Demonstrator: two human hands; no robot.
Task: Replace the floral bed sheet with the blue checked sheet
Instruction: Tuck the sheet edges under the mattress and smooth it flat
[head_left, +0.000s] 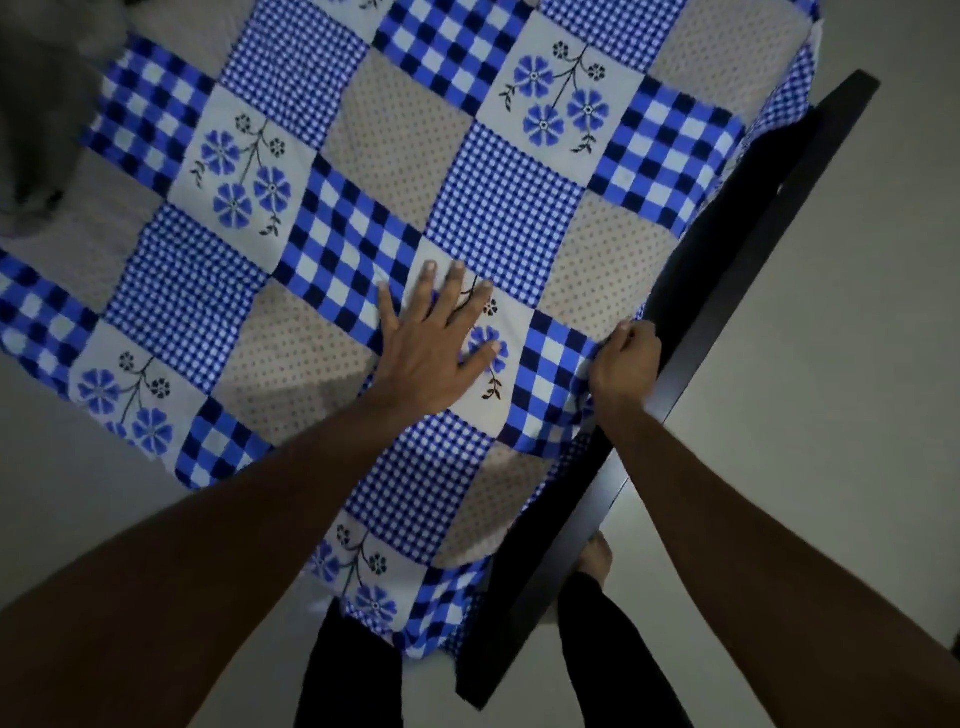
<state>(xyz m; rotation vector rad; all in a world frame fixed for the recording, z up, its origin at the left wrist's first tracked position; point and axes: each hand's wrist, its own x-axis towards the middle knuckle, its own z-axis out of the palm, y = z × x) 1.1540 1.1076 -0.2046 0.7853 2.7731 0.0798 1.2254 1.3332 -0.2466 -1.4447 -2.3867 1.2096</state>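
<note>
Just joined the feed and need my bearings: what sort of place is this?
Most likely a bedroom. A blue checked sheet lies spread wide and drapes over the edges, a dark frame rail runs along one side, and there is pale floor around it.

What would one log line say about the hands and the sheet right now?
left grip: flat, pressing blue checked sheet | right grip: pinching sheet edge by dark bed frame | stage: sheet spread on bed
</note>
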